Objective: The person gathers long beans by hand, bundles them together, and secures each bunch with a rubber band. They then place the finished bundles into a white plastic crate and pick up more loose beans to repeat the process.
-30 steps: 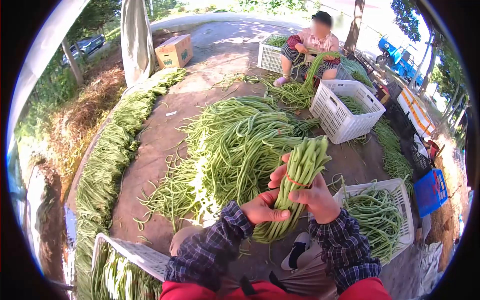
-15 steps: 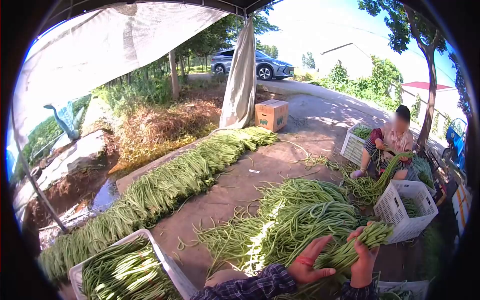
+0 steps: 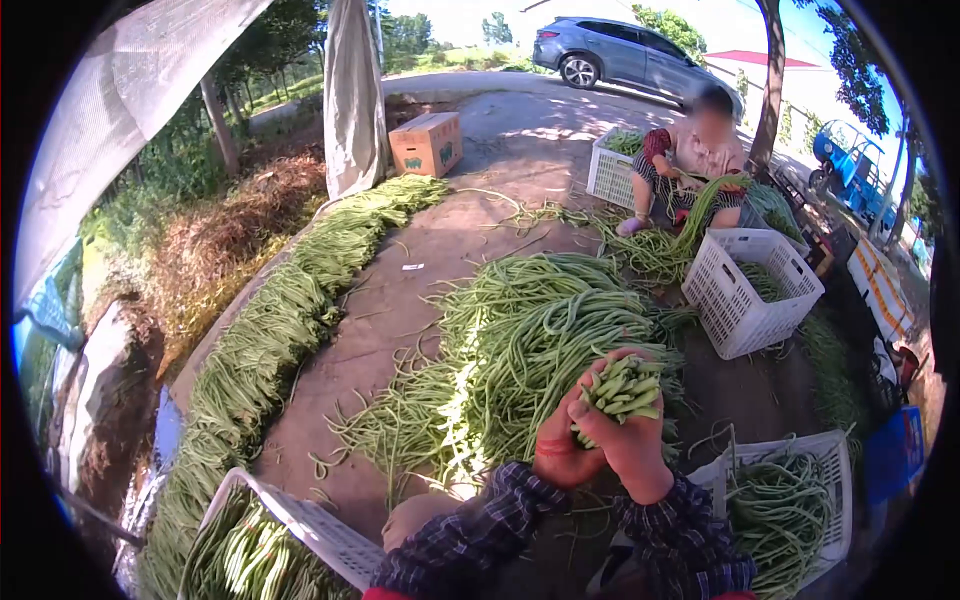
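My left hand (image 3: pixel 568 446), with a red band round it, and my right hand (image 3: pixel 640 452) are pressed together round a bundle of long green beans (image 3: pixel 626 388). The cut-looking ends of the bundle face up between my fingers, and the lower part is hidden by my hands. Right behind them a big loose heap of long beans (image 3: pixel 545 320) lies on the ground. A white crate (image 3: pixel 838 500) of long beans stands by my right forearm. At my lower left, another white crate (image 3: pixel 320 530) holds beans laid side by side.
A long row of bean bundles (image 3: pixel 260 350) runs along the left. Across the heap, a seated person (image 3: pixel 700 150) handles long beans between a white crate (image 3: pixel 610 175) and another white crate (image 3: pixel 735 315). A cardboard box (image 3: pixel 427 143) stands by the draped post; a car (image 3: pixel 640 55) is on the road.
My hands have come together round the bean bundle, which now points upward instead of to the right. My view has turned right and down. The car has moved to the right along the road.
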### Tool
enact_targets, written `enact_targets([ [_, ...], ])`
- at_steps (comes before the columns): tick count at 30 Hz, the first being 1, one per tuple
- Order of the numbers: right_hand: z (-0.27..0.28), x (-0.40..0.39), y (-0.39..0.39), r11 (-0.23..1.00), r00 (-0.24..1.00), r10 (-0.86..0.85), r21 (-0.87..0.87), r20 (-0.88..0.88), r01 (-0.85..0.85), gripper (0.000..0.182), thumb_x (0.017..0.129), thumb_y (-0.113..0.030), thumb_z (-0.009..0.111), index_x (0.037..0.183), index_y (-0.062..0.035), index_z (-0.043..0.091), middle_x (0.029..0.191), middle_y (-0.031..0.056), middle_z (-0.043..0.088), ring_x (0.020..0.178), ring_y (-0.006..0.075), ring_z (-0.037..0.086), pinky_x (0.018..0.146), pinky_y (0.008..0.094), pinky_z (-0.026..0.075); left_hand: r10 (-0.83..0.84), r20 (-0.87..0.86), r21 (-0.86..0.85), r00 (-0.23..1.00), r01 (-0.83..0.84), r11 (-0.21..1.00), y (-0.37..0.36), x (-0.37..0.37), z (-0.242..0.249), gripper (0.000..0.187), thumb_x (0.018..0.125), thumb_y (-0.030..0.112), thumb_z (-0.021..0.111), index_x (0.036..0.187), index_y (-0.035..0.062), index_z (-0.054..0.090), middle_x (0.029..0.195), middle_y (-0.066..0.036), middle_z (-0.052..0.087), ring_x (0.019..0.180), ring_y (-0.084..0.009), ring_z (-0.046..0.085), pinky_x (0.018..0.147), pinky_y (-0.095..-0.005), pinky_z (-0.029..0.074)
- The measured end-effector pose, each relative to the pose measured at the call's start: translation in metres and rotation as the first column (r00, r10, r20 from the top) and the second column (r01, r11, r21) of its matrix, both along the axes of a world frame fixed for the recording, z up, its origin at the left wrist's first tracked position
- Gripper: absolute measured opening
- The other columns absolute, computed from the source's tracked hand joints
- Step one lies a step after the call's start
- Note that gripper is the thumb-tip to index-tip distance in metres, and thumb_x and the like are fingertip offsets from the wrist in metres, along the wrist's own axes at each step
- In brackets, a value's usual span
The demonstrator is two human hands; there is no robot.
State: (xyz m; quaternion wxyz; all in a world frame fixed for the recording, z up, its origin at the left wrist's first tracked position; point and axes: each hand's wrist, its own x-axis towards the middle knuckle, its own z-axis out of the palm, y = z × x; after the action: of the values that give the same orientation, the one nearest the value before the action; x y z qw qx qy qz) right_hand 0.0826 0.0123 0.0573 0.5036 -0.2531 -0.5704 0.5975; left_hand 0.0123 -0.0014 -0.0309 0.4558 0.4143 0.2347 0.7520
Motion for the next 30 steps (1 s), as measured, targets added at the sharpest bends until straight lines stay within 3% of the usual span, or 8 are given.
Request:
enact_targets([
  [1,-0.003,0.002,0.008,0.997,0.999,0.007,0.075,-0.051,-0.004,0.055,0.065,0.007,0.068,0.109,-0.0057,0.038,0.096,0.0016,0.048,0.087,0.0097,0.050,0.077,0.0255,0.045,0.116,-0.370,0.049,0.922,-0.106,0.993,-0.009,-0.004,0.003,0.066,0.070,0.001,0.067,0.127,0.0017,0.034,0.120,-0.009,0.048,0.113,-0.0164,0.045,0.094,-0.0304,0.036],
  [6,0.006,0.023,0.019,0.995,1.000,0.020,0.099,0.012,-0.021,0.063,0.068,0.000,0.069,0.121,-0.0066,0.035,0.101,0.0032,0.047,0.089,0.0124,0.051,0.079,0.0278,0.044,-0.150,-0.146,-0.128,0.978,0.132,0.983,-0.023,0.004,0.024,0.056,0.072,-0.002,0.063,0.123,0.0024,0.040,0.115,-0.005,0.052,0.105,-0.0131,0.049,0.089,-0.0289,0.039],
  [8,0.019,0.029,0.013,0.988,0.988,0.141,-0.063,-0.061,-0.145,0.073,0.072,-0.016,0.071,0.129,-0.0065,0.028,0.102,0.0041,0.047,0.093,0.0153,0.050,0.082,0.0300,0.043,-0.274,-0.156,-0.179,0.949,0.246,0.953,-0.029,0.000,0.025,0.051,0.072,-0.003,0.063,0.118,0.0034,0.043,0.114,-0.005,0.052,0.101,-0.0116,0.051,0.085,-0.0273,0.042],
  [9,0.008,0.034,0.023,0.968,0.971,0.241,0.077,-0.007,-0.240,0.084,0.073,-0.036,0.069,0.135,-0.0073,0.020,0.110,0.0069,0.047,0.101,0.0201,0.049,0.087,0.0340,0.041,-0.251,-0.157,-0.224,0.955,0.213,0.951,-0.031,-0.001,0.026,0.045,0.070,-0.004,0.064,0.111,0.0046,0.048,0.107,-0.004,0.056,0.095,-0.0113,0.054,0.082,-0.0281,0.044],
  [13,-0.009,0.043,0.034,0.941,0.913,0.324,-0.015,-0.247,-0.338,0.100,0.064,-0.054,0.069,0.136,-0.0062,0.018,0.125,0.0149,0.041,0.111,0.0266,0.045,0.092,0.0400,0.039,-0.432,0.024,-0.306,0.901,0.418,0.855,-0.028,-0.014,0.006,0.040,0.067,0.000,0.069,0.104,0.0044,0.053,0.089,-0.010,0.062,0.080,-0.0200,0.060,0.072,-0.0339,0.049],
  [20,-0.025,0.049,0.018,0.812,0.838,0.512,-0.210,-0.188,-0.544,0.094,0.060,-0.027,0.078,0.134,-0.0040,0.024,0.094,0.0114,0.056,0.086,0.0248,0.057,0.077,0.0370,0.045,-0.733,0.189,-0.231,0.654,0.755,0.614,-0.032,-0.009,0.007,0.043,0.064,0.010,0.070,0.103,0.0030,0.053,0.084,-0.011,0.060,0.076,-0.0231,0.060,0.067,-0.0328,0.049],
  [24,-0.028,0.053,0.024,0.804,0.795,0.542,-0.108,-0.271,-0.585,0.083,0.062,-0.008,0.074,0.131,-0.0053,0.028,0.088,0.0085,0.054,0.080,0.0208,0.056,0.071,0.0359,0.047,-0.850,0.228,-0.178,0.475,0.879,0.443,-0.026,-0.005,-0.012,0.052,0.061,0.015,0.073,0.105,0.0009,0.051,0.084,-0.012,0.059,0.074,-0.0230,0.059,0.065,-0.0315,0.049],
  [30,-0.021,0.054,0.022,0.885,0.880,0.349,-0.196,-0.322,-0.422,0.070,0.059,-0.002,0.069,0.121,-0.0052,0.036,0.089,0.0078,0.052,0.078,0.0193,0.055,0.069,0.0329,0.046,-0.801,0.262,-0.314,0.539,0.832,0.457,-0.035,-0.005,-0.008,0.062,0.062,0.016,0.072,0.116,0.0009,0.044,0.088,-0.012,0.058,0.077,-0.0227,0.059,0.069,-0.0331,0.049],
])
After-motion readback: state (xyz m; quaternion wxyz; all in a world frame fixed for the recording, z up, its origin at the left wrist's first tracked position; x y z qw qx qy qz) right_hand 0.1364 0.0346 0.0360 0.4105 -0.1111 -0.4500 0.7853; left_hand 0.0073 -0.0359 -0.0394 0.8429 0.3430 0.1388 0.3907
